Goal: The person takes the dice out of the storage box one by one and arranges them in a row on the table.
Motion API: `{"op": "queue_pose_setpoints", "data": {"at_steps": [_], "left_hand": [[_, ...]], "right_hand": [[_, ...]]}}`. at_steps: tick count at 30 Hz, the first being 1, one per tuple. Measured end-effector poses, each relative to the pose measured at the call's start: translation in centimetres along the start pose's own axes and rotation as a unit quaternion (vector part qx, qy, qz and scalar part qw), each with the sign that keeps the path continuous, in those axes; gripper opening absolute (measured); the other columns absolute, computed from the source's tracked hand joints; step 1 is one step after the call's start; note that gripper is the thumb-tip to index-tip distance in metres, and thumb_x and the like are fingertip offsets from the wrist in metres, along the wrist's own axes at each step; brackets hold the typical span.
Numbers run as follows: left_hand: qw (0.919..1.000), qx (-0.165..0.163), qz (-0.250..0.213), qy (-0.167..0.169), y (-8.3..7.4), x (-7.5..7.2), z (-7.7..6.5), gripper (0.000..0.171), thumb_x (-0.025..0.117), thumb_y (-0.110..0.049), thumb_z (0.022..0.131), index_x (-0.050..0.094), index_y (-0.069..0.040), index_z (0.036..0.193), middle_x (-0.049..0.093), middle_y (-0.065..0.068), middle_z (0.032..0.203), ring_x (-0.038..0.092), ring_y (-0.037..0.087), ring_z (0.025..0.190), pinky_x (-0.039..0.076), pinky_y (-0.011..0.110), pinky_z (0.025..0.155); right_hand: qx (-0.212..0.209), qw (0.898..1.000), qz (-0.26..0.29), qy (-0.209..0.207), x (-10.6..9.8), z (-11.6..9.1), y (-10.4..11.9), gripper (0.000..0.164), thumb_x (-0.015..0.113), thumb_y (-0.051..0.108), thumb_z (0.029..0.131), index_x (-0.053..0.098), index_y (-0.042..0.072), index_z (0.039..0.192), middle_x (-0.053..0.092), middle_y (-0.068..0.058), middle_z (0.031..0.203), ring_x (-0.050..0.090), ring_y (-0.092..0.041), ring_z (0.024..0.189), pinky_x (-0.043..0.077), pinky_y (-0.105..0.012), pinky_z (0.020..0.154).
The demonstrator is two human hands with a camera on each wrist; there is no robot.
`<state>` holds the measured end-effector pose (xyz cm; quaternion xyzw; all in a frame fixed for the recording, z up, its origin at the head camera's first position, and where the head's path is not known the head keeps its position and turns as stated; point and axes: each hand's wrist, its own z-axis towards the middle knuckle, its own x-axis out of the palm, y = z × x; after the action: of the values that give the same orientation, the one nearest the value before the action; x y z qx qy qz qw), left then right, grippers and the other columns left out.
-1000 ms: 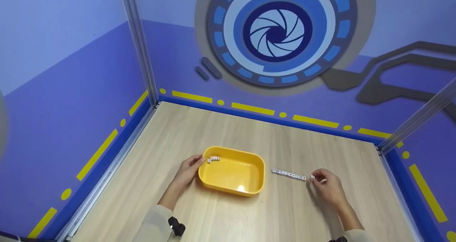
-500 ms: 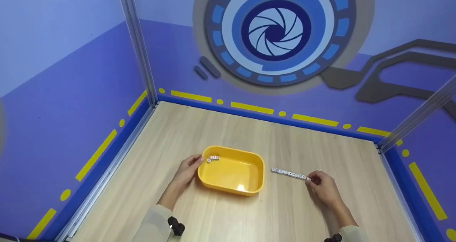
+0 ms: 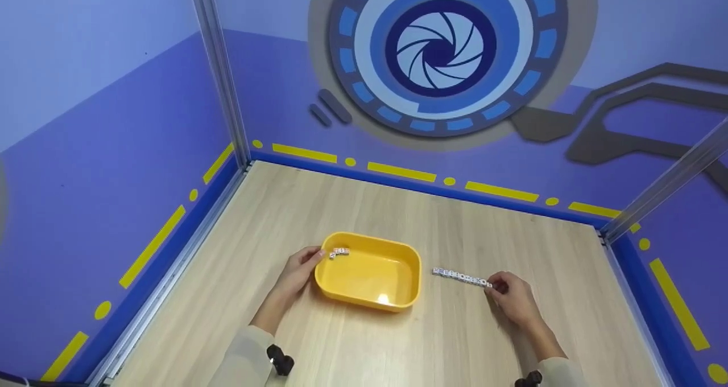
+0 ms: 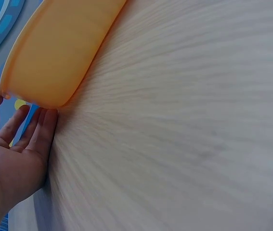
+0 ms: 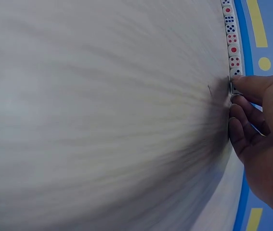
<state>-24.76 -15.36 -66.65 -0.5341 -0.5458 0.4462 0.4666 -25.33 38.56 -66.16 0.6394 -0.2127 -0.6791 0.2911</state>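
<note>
My left hand (image 3: 297, 270) holds a yellow plastic tub (image 3: 367, 279) at its left end, thumb at the rim and fingers against the outer wall. A few small white dice (image 3: 341, 251) lie inside, near that end. Right of the tub, a straight row of white dice (image 3: 458, 276) with red and blue pips stands on the table. At the row's right end my right hand (image 3: 512, 296) pinches a die (image 5: 235, 88) between thumb and forefinger, in line with the others. In the right wrist view the thumb covers part of this die; the other fingers are curled beneath.
The pale wooden table (image 3: 432, 341) has blue-purple panels (image 3: 284, 91) at its back and sides. Metal posts (image 3: 219, 62) stand at its back corners. A strip of table lies between the tub and the row's left end.
My right hand has moved left and down, bringing its die up against the end of the row. The left hand keeps its hold on the tub.
</note>
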Motion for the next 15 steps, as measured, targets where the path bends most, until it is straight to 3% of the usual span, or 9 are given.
{"op": "queue_pose_setpoints", "data": {"at_steps": [15], "left_hand": [[0.9999,-0.013,-0.003,-0.003,-0.14,0.14,-0.10,0.046,0.062,-0.043,0.097,0.060,-0.012,0.131,0.059,0.009,0.131,0.055,0.024,0.122,0.049,0.034,0.099]], "right_hand": [[0.010,1.000,-0.028,0.010,0.06,0.58,0.10,0.015,0.072,0.008,0.090,0.069,0.012,0.103,0.059,-0.003,0.089,0.053,-0.018,0.079,0.045,-0.025,0.061]]}}
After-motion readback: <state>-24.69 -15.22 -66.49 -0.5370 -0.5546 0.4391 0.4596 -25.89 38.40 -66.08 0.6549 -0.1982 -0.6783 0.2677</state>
